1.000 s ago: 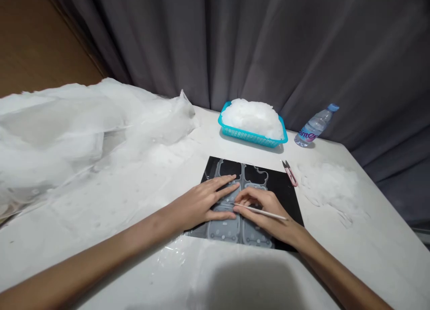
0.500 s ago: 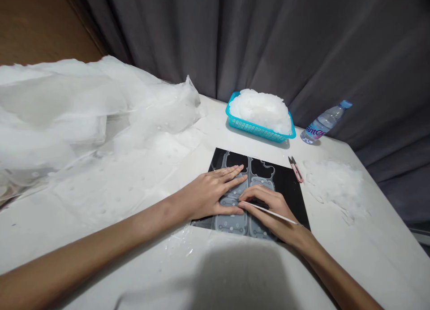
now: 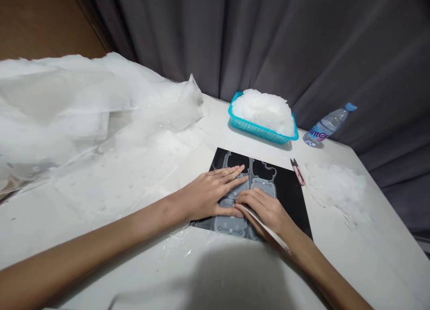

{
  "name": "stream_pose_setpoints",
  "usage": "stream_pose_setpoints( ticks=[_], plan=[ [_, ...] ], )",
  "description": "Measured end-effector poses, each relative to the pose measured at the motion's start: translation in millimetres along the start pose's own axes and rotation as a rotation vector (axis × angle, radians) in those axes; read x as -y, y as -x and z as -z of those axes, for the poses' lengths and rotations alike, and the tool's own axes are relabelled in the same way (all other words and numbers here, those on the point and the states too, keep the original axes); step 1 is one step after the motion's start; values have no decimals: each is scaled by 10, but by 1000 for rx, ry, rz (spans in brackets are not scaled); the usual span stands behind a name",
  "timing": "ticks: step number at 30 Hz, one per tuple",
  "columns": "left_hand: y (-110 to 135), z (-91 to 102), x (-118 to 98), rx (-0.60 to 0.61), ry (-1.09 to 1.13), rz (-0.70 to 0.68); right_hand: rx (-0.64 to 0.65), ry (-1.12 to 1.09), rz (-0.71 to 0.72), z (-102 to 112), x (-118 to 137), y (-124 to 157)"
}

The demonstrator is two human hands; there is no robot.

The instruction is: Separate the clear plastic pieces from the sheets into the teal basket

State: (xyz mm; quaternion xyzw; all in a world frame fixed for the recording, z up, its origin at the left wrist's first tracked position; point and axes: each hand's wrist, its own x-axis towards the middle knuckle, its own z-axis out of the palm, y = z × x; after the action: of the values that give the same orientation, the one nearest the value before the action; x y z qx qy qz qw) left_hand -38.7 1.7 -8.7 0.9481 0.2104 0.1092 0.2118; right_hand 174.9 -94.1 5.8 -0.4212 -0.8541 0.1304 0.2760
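A translucent grey moulded sheet (image 3: 231,226) with rounded panels lies on a black mat (image 3: 290,195). My left hand (image 3: 217,189) rests flat across the sheet's left column, fingers stretched out and apart. Close beside its thumb, my right hand (image 3: 264,208) is closed in a pinch over the middle of the sheet. A thin whitish strip (image 3: 265,227) runs from its fingertips back along the wrist; its exact kind is unclear. The part of the sheet under both hands is hidden.
Red-handled thread snips (image 3: 298,172) lie at the mat's right edge, beside clear plastic scraps (image 3: 346,189). Behind stands a turquoise basket (image 3: 258,130) heaped with white pieces (image 3: 265,110), near a water bottle (image 3: 327,125). Plastic bags (image 3: 134,104) cover the table's left back.
My right hand has shifted slightly left, and the strip in it has turned to show a broader face, its tail lower. My left hand stays on the sheet.
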Motion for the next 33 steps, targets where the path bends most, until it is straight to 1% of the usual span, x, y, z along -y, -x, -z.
stream_pose_setpoints(
  ticks=[3, 8, 11, 15, 18, 21, 22, 23, 25, 27, 28, 33],
  plan=[
    [-4, 11, -11, 20, -9, 18, -19, 87, 25, 9, -17, 32],
    [-6, 42, -35, 32, 10, 35, -18, 33, -2, 51, -29, 89],
    [1, 46, -35, 30, 31, 35, -57, 35, 33, -6, -45, 105],
    [13, 21, -5, 6, 68, 23, -96, 108, 53, -123, -72, 119],
    [14, 37, -20, -7, 75, -3, -75, 152, 45, -165, -89, 105],
    [20, 121, -98, -65, 66, -12, -25, 205, 55, -150, -112, 68],
    [28, 155, -127, -99, 55, 21, -10, 224, 55, -140, -124, 56],
    [38, 184, -149, -140, 43, 82, 2, 241, 55, -131, -139, 46],
    [63, 215, -167, -213, 55, 252, 19, 263, 54, -119, -174, 38],
    [78, 196, -155, -246, 162, 395, 0, 269, 58, -121, -202, 43],
    [78, 171, -146, -245, 259, 430, -15, 269, 57, -127, -206, 49],
    [9, 0, -151, -212, 901, 457, -114, 238, 69, -154, -154, 46]
  ],
)
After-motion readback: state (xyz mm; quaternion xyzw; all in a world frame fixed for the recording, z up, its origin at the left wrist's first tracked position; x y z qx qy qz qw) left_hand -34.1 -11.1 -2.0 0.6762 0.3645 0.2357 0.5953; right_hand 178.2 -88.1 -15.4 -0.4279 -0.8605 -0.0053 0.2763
